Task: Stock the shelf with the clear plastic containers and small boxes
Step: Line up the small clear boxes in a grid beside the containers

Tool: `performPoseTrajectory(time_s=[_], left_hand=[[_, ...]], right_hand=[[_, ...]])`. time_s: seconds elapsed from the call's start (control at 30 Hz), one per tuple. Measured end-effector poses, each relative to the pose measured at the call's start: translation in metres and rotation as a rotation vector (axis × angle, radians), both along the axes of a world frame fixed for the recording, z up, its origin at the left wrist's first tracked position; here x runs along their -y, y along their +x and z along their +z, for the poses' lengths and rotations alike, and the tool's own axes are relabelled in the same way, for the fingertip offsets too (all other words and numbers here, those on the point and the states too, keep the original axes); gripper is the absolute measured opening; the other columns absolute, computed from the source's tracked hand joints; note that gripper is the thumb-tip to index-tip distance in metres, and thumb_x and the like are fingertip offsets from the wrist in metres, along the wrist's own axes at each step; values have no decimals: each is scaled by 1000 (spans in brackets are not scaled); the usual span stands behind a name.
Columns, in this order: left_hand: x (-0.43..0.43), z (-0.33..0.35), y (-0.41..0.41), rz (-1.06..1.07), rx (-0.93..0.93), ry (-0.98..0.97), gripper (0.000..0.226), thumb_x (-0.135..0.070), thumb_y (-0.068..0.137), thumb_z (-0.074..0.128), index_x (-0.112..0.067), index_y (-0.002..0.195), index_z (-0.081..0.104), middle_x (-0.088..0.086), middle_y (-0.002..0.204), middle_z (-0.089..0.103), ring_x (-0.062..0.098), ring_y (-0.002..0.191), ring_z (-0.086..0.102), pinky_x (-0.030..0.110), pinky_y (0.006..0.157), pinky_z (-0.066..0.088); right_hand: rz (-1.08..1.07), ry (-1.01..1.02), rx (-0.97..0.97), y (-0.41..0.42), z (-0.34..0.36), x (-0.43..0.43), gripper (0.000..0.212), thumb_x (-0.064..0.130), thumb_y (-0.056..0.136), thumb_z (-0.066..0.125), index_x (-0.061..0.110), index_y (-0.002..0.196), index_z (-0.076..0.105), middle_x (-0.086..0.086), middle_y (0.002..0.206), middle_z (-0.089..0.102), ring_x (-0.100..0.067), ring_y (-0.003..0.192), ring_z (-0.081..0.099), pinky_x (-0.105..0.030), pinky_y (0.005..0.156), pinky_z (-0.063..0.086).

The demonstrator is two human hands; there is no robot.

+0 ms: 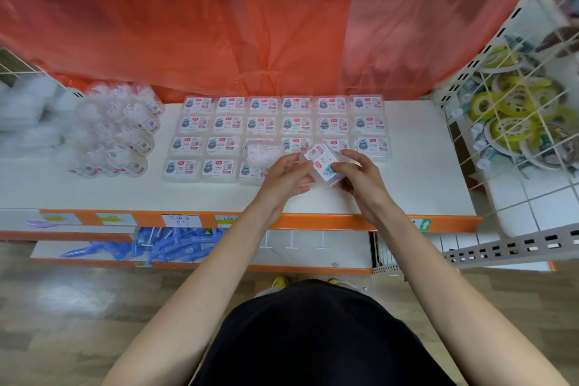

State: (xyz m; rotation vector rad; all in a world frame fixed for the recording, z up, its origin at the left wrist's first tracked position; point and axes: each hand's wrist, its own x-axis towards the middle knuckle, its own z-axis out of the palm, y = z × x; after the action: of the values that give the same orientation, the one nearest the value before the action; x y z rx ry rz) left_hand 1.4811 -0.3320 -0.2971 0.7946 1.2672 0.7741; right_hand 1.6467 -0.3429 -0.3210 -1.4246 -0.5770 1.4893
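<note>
Head view shows the small box [322, 166] held between both hands above the shelf [423, 172], tilted, with its label face turned up and to the left. The left hand [282, 177] has its fingers curled against the box's left side. The right hand [360, 178] wraps its thumb and fingers round the right side, so both hands grip it. The box is off the shelf surface, over the third and front rows of the laid-out boxes [263, 122], right of the shelf's middle.

Those boxes lie flat in rows from the back edge toward the front edge. The front row is filled only on its left part, and a bare stretch lies right of it, just under the hands. One box [263, 150] in the third row shows white contents and no label. The clear plastic containers [125, 135] are piled near the shelf's left edge, well apart from the hands.

Judging by its look, the box is light, thin-walled and stiff, with a smooth skin that may slip under dry fingers. Its lid could spring open if the broad faces are pressed hard. The safer hold is probably on the narrow side walls, thumb on one and fingers on the other. That would leave the label face free and keep the base clear for setting down flat.
</note>
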Motion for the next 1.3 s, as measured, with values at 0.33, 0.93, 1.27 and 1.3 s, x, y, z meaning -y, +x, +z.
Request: performPoseTrajectory(time_s=[0.33, 0.93, 1.27, 1.3], left_hand=[[-2, 0, 4, -45, -87, 60, 29, -14, 92, 64, -28, 116, 58, 4, 116, 64, 18, 105, 62, 27, 79, 55], [1, -16, -1, -138, -436, 404, 23, -16, 100, 50, -16, 118, 65, -4, 115, 65, 7, 103, 58, 9, 82, 42], [30, -61, -26, -509, -1130, 855, 51, -31, 92, 34, -12, 134, 57, 9, 144, 49, 28, 135, 41, 48, 115, 25], [30, -63, -26, -524, -1140, 843, 52, -30, 90, 34, -11, 133, 58, 10, 144, 49, 29, 135, 42, 51, 114, 27]], right_hand=[[61, 26, 115, -3, -10, 8, 65, 11, 86, 74, 12, 141, 39, -7, 97, 67, -16, 91, 65, -31, 85, 52], [394, 574, 962, 26, -14, 11, 64, 29, 64, 92, 15, 120, 64, -2, 123, 61, -18, 117, 53, -39, 103, 44], [217, 360, 1182, 18, -37, 23, 59, 37, 74, 82, 12, 122, 60, -5, 124, 59, -26, 114, 51, -34, 97, 42], [227, 351, 1209, 15, -39, 23, 59, 37, 74, 82, 11, 123, 59, -6, 125, 58, -27, 115, 51, -36, 97, 44]])
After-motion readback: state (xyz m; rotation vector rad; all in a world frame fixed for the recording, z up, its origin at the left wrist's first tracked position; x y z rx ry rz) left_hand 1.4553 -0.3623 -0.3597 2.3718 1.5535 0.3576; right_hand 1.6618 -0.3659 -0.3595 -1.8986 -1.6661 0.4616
